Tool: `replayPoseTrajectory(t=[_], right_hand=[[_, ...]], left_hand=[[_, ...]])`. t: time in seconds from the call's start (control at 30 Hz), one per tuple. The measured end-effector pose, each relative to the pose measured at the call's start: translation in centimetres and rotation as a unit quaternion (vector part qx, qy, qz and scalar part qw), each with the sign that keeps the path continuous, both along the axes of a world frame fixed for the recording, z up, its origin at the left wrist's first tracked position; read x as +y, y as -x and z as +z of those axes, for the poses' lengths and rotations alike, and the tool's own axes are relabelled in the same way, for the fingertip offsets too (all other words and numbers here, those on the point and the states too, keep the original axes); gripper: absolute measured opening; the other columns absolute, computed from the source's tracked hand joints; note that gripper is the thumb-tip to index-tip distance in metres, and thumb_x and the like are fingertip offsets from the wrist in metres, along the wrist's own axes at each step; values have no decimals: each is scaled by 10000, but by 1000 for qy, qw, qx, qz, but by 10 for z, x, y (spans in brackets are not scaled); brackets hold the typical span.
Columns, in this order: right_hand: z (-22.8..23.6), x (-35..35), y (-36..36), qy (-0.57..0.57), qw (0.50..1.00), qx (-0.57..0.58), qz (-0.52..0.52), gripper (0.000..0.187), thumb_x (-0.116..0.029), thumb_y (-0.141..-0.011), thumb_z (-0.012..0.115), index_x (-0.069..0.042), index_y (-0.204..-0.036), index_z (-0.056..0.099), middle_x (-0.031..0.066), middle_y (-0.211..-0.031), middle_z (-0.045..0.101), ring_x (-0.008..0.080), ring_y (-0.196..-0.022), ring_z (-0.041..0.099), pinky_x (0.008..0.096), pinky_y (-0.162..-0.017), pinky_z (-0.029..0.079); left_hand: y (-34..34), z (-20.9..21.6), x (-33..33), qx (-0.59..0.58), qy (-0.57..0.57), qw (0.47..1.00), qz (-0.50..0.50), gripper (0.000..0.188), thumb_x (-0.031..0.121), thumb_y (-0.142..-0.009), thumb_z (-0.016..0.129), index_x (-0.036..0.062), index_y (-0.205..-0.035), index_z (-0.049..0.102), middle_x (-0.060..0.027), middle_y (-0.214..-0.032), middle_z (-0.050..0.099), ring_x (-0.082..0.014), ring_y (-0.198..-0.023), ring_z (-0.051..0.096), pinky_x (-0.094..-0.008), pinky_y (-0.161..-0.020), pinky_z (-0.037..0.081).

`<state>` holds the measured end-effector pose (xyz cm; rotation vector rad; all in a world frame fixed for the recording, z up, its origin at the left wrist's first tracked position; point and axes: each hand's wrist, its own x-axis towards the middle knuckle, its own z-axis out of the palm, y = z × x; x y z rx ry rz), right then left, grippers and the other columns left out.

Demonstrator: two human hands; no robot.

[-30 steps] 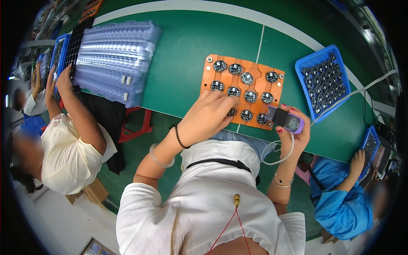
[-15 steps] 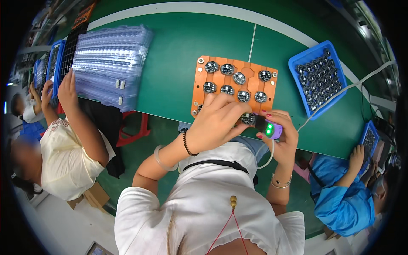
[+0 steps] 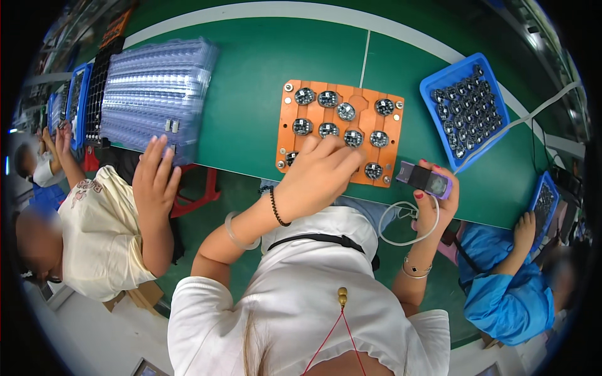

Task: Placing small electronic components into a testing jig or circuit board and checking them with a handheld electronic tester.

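An orange tray fixture (image 3: 370,91) lies on the green table, with several round dark circuit modules (image 3: 353,138) in its pockets. My left hand (image 3: 320,172) rests over the tray's near edge, fingers bent and close together; the fingertips and anything in them are hidden. To the right of the tray, my right hand (image 3: 438,210) grips a small purple handheld device (image 3: 424,179) with a black band around its middle. A pale cable runs from the device and loops below it. One module (image 3: 374,170) sits in the tray's near right pocket, between my two hands.
A blue bin (image 3: 429,91) of similar modules stands at the right, a white cable (image 3: 533,114) crossing its edge. Stacked clear plastic trays (image 3: 157,88) lie at the left, with a co-worker's hand (image 3: 157,175) at them. Another person in a blue sleeve (image 3: 501,301) sits at the right.
My right hand has moved right with the purple device, away from the near right module and the tray. The device's green light no longer shows. The co-worker's hand at left moved right.
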<state>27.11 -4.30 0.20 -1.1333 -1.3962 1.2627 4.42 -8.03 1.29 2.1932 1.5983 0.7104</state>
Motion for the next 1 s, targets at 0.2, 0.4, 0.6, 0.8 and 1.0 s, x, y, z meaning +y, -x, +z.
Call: replayPoseTrajectory(t=[0.2,0.4,0.6,0.8,1.0], right_hand=[[1,4,-8,-23,998,-7,60,453,-61,-705,748,3,-1093,523,162,-1079,589,230,-1030,550,334,-899,437],[3,12,-6,-73,987,-81,114,448,-20,-658,751,-1,-1062,559,137,-1057,607,242,-1008,549,339,-875,443],[5,11,-2,-107,982,-77,134,459,-5,-610,769,-11,-1031,586,115,-1026,626,248,-975,557,339,-835,458],[2,9,-3,-83,987,-48,128,470,-8,-630,765,-10,-1057,568,117,-1060,618,245,-998,550,336,-852,454],[-8,0,-4,-63,997,-5,41,459,3,-669,743,-18,-1088,555,132,-1112,603,281,-1082,532,366,-904,438]], left_hand=[[-31,-8,9,-4,-15,1000,-6,406,122,-658,716,96,-1021,537,-21,-916,591,-180,-886,486,-328,-724,321],[-35,7,11,-55,-14,998,17,390,168,-651,745,116,-990,558,35,-787,607,-167,-876,484,-315,-739,300],[-37,13,13,-77,-56,995,33,362,161,-670,743,120,-981,564,54,-780,637,-155,-889,489,-314,-753,291],[-34,7,16,-61,-68,996,24,350,144,-661,739,118,-965,568,65,-847,629,-156,-882,504,-311,-745,297],[-29,-21,13,-7,-149,989,2,322,149,-673,679,127,-969,554,10,-922,588,-154,-860,513,-309,-713,323]])
